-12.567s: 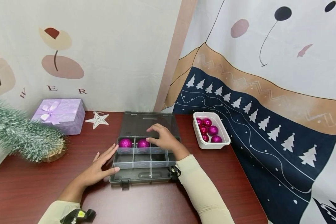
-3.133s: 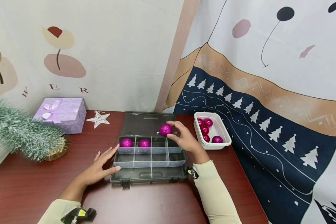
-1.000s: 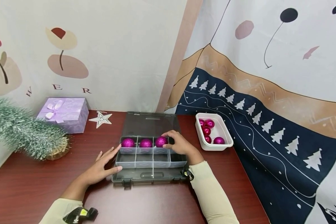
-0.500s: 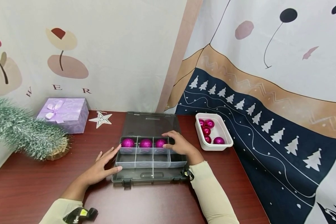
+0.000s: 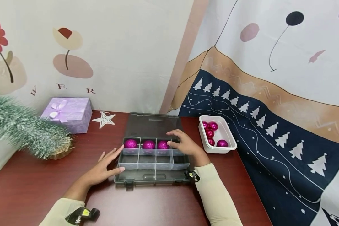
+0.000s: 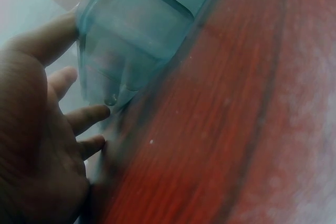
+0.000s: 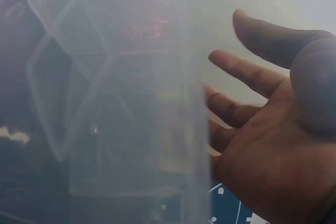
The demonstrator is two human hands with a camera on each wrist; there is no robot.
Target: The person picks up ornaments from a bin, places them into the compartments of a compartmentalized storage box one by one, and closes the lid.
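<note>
Here, three balls (image 5: 130, 143) in box (image 5: 132, 175), five in tub (image 5: 221, 151).

So the organizer box (image 5: 151, 176) at center is smoky see-through plastic, pretty smooth, with clearer plastic dividers (image 5: 163, 166). The baubles (image 5: 148, 144) in its back row look rough and glittery, while the red-pink balls (image 5: 213, 126) over in the white plastic tub (image 5: 221, 151), right of center, are smooth and super shiny. Tabletop (image 5: 147, 204) is wood-grain with a glossy sheen at bottom center. Far left, the frosted tree (image 5: 25, 125) looks bristly. Hanging cloth (image 5: 237, 122) on the right seems matt, kinda rippled.
</note>
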